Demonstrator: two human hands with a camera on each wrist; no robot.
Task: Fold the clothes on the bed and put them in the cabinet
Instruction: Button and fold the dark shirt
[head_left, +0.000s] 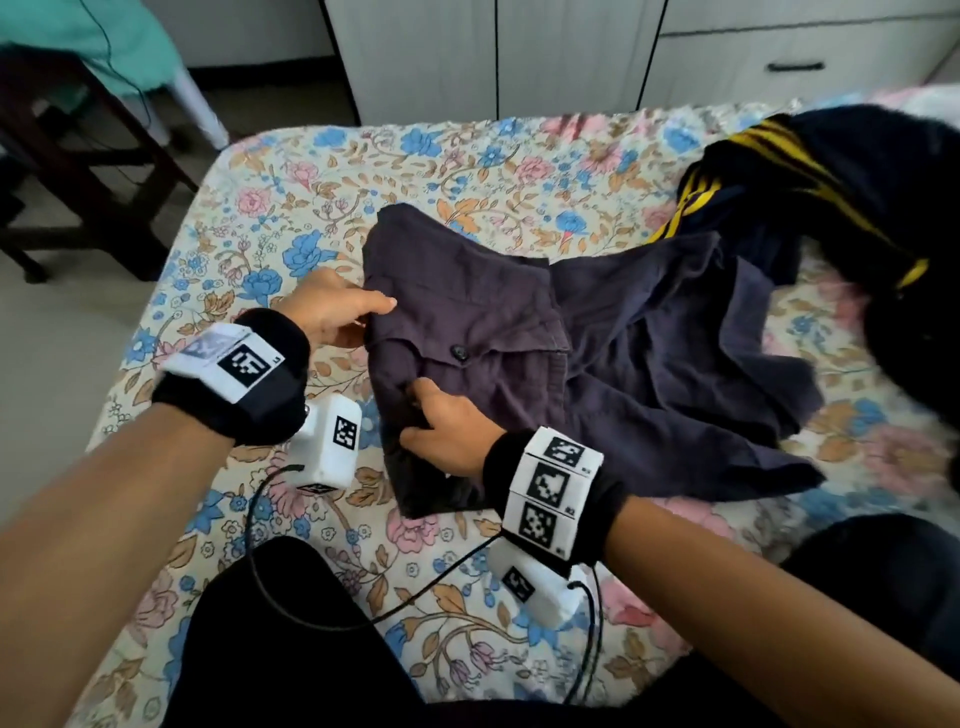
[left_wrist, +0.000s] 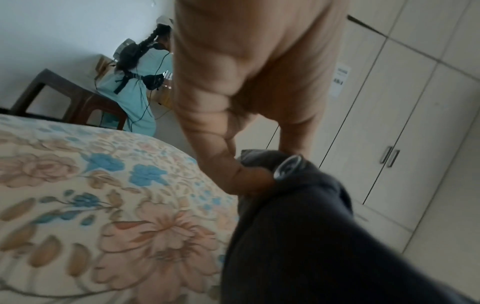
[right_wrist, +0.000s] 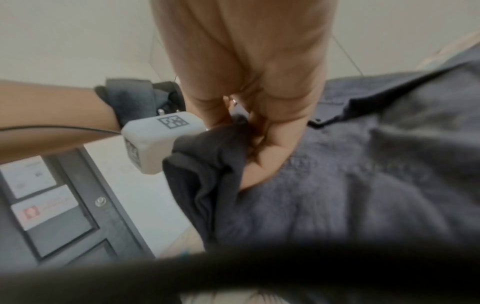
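A dark purple-grey garment (head_left: 519, 338) with a black button lies partly folded on the floral bed (head_left: 363, 176). My left hand (head_left: 337, 312) pinches its left edge, thumb on top; the left wrist view shows the fingers (left_wrist: 233, 170) gripping the cloth (left_wrist: 298, 226) beside a button. My right hand (head_left: 447, 431) grips the nearer left edge of the garment, fingers curled into the fabric (right_wrist: 337, 185). In the right wrist view the right hand (right_wrist: 259, 144) bunches a dark fold. The white cabinet (head_left: 467, 52) stands beyond the bed's far end.
A black garment with yellow stripes (head_left: 831, 171) is heaped at the bed's far right. A dark wooden chair (head_left: 78, 171) with teal cloth stands on the left floor. Cabinet drawers (head_left: 795, 62) are at the back right. Cables run from my wrists across the bed.
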